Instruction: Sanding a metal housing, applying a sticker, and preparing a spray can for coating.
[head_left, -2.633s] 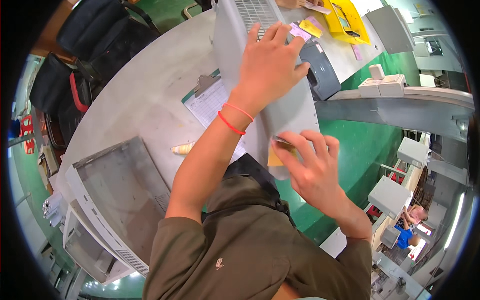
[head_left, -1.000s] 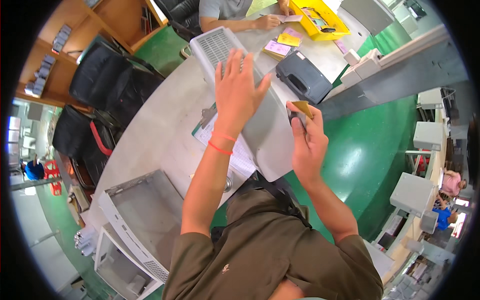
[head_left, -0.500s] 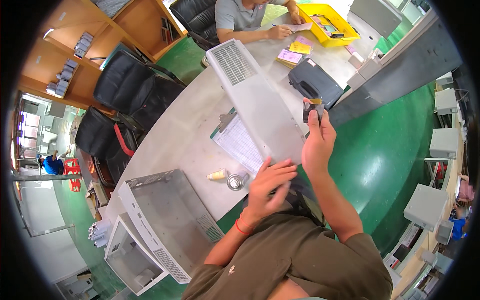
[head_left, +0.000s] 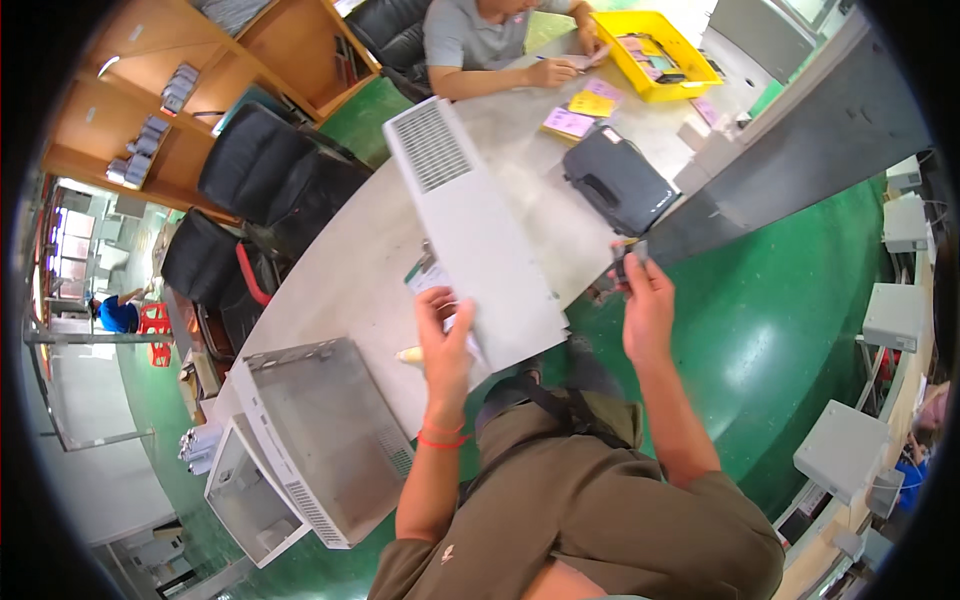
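In my right hand (head_left: 648,305) is a small dark flat piece (head_left: 622,262), pinched between thumb and fingers beyond the table edge; its exact kind does not show. My left hand (head_left: 446,340) hovers at the left edge of a long light-grey metal panel (head_left: 480,220) with a slotted grille at its far end. The fingers of that hand are curled and the thumb stands apart; contact with the panel is unclear. Under the panel and this hand lies a clipboard (head_left: 425,268) with paper, mostly covered. A small pale-yellow tube (head_left: 410,355) shows beside my left wrist.
An open grey metal housing (head_left: 330,430) stands at the table's near left, beside a white frame (head_left: 245,490). Farther off are a dark plastic case (head_left: 620,180), coloured cards (head_left: 570,122) and a yellow bin (head_left: 655,60). A person (head_left: 490,50) writes across the table.
My left hand has moved left and away from me to the panel's edge, covering the metal can. The right hand has lowered slightly with the dark piece. The whole view has shifted a little.
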